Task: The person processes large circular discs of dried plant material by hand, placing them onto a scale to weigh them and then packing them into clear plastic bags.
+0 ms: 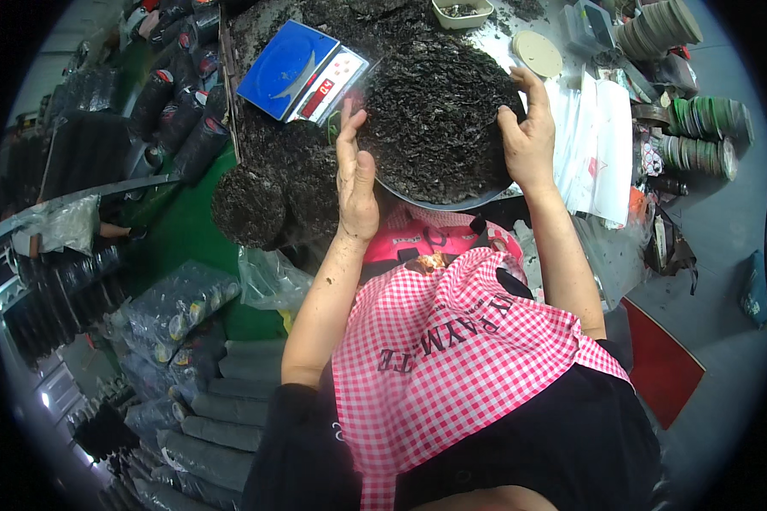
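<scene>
A thick round cake of dark dried seaweed (435,119) lies in front of me, with the pale rim of a round plate or tray (452,207) showing under its near edge. My left hand (356,179) is upright at the cake's left edge, fingers stretched and thumb apart. On the opposite side, my right hand (528,132) rests against the edge, thumb and forefinger spread. Left of the cake stands a blue-topped digital scale (290,72) with a lit red display. More round dark cakes (247,207) lie beyond my left hand.
A cream tub (462,14) and a pale round disc (538,54) sit at the back. White plastic bags (601,145) lie at right, near stacks of round discs (660,36). Dark wrapped packs (179,119) fill the left; a clear bag (273,279) hangs at the near edge.
</scene>
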Demonstrator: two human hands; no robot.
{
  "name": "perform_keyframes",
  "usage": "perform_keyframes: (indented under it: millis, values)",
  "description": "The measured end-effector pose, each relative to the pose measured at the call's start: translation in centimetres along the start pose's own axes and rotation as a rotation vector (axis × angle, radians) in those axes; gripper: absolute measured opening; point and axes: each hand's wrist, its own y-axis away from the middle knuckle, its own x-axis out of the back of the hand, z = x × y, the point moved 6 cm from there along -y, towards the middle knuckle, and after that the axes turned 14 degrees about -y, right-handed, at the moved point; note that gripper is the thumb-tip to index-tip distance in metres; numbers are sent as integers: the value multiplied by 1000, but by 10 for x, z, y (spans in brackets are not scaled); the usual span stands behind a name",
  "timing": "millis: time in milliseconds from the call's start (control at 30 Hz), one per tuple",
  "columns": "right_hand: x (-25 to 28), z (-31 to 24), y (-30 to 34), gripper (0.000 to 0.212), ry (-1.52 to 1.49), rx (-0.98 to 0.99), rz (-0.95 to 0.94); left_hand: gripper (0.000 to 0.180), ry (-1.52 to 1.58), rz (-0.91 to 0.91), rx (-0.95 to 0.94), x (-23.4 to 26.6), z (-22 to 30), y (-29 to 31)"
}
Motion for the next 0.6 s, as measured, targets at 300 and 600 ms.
perform_keyframes:
  millis: [300, 600]
  values:
    - [-38, -37, 7, 60, 706, 381, -398, 57, -404, 477, 584, 59, -128, 107]
    - [-58, -19, 19, 63, 704, 355, -824, 90, -293, 279, 1168, 71, -250, 153]
